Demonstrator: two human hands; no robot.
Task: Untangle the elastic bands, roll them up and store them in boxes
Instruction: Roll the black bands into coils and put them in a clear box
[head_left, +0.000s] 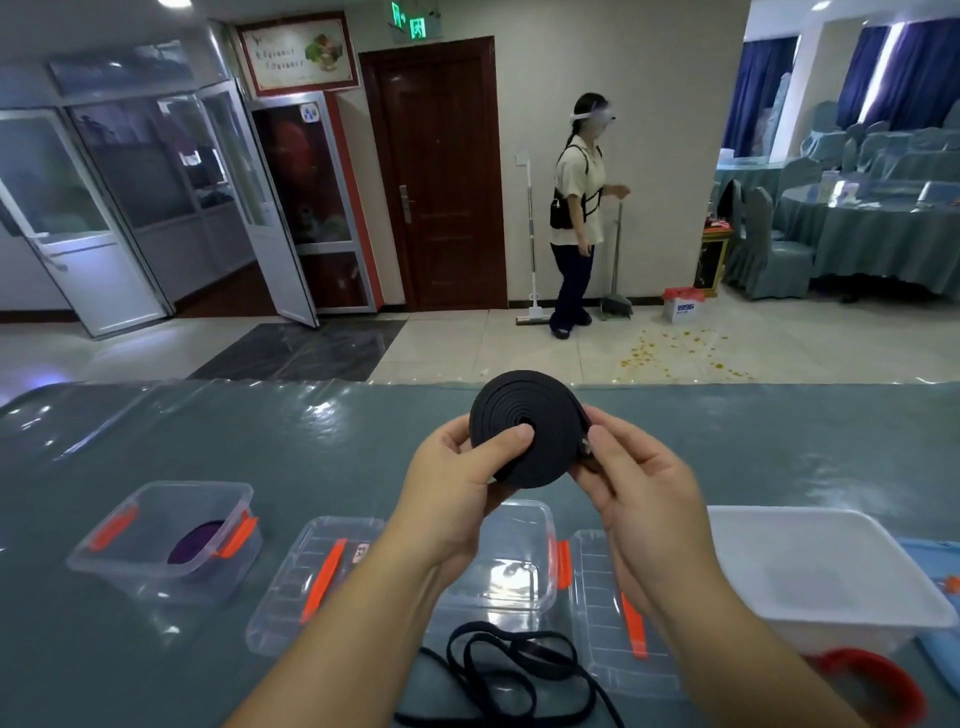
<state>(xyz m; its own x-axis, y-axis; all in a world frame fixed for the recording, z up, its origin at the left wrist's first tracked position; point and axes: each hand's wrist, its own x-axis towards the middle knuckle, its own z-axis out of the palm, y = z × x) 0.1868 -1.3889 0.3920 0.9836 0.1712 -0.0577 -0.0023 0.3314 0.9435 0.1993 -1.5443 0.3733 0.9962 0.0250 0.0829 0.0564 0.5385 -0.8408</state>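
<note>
Bands come first, nearest to us: a loose black band (511, 670) lies in tangled loops on the table (156, 431) at the bottom edge, between our forearms, so we judge it has yet to be sorted and rolled, and a red band (878, 675) curves at the lower right, partly cut off, its state hard to tell. Just beyond them two clear lids with orange clips lie flat, the left lid (311, 582) and the right lid (618, 613), with an open clear box (511, 566) between them that looks empty, as far as our wrists let us see. To the right sits a white tub (831, 566), and to the left another clear box (166, 540) already holding a purple roll (197, 540), so one band seems stored. Above the middle box we hold the black roll (530, 426) in the air, wound into a tight flat coil. Our left hand (457, 478) pinches it, thumb pressed near the centre and fingers curled behind; our right hand (639, 478) pinches its right edge, where the tail end seems to sit. We judge the rolling of this band nearly finished, with the drop into the box below still to do. Far off, a person (576, 208) stands by a brown door (441, 171)
</note>
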